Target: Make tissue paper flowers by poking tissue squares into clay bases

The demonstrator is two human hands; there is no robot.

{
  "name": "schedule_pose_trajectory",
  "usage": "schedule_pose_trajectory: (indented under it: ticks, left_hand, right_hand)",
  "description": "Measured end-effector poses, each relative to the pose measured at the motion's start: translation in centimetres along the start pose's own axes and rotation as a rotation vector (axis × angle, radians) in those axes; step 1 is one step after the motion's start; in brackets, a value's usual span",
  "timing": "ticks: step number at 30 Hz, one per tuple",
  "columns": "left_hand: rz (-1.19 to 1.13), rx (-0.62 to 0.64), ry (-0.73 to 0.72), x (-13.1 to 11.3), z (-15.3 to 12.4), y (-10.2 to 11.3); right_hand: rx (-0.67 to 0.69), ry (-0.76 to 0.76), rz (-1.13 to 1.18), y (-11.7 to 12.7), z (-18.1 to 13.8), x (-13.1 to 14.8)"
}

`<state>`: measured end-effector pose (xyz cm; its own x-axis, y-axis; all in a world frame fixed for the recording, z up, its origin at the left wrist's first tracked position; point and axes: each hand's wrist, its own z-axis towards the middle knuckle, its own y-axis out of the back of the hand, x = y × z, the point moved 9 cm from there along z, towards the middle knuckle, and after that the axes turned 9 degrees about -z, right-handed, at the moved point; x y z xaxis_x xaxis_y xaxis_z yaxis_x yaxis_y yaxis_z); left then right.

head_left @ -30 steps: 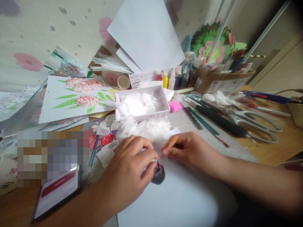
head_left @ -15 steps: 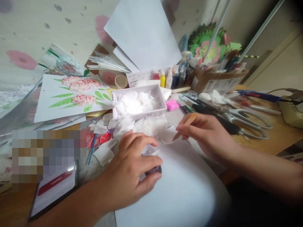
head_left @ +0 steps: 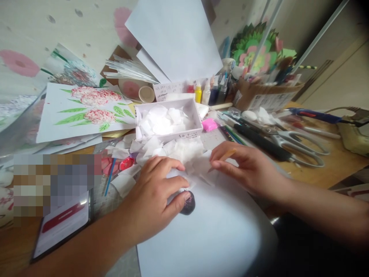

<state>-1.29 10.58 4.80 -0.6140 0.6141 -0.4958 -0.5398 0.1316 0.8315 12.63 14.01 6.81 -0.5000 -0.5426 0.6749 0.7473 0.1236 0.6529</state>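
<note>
1. While the left hand [head_left: 158, 196] curves half open, its thumb overlaps the edge of a dark rounded lump [head_left: 189, 204]; whether gripped or lightly touched, cannot tell.
2. Lump on white sheet [head_left: 213, 234], between the hands, nearer the left.
3. Right hand [head_left: 240, 163] pinched closed around slim wooden stick [head_left: 229, 153], its tip by loose paper scraps [head_left: 186, 150].
4. Beyond: white box [head_left: 178, 135] of white pieces; pink lump [head_left: 210, 125] just beside. Scissors [head_left: 282, 140] rightward on desk [head_left: 311, 171].

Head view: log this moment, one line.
left hand: thumb at dark round object | right hand: holding tan stick | white sheet: underneath
</note>
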Motion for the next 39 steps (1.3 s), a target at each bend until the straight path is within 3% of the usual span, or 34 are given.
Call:
schedule_pose_trajectory:
  ticks: [4, 12, 19, 25, 30, 39]
  left_hand:
    - [0.000, -0.006, 0.024, 0.1, 0.0, 0.1]
    - [-0.045, -0.053, -0.029, -0.6, 0.0, 0.2]
    - [-0.045, 0.052, -0.071, -1.9, -0.1, -0.5]
    - [-0.012, 0.138, -0.161, -3.2, -0.8, -1.0]
    - [0.067, 0.222, -0.176, -3.7, -1.1, -2.1]
    - [0.033, 0.167, -0.193, -3.8, -0.7, -1.5]
  right_hand:
    - [0.073, -0.107, -0.064, -0.9, 0.0, -1.4]
    - [0.153, -0.208, 0.104, -2.7, -0.6, -1.8]
    - [0.081, -0.283, 0.169, -1.1, -0.5, -2.2]
    - [0.183, -0.218, 0.138, -1.2, -0.6, -0.8]
    - [0.194, -0.231, 0.073, -1.7, -0.9, -0.9]
    - [0.254, -0.328, 0.134, -2.2, -1.4, -1.8]
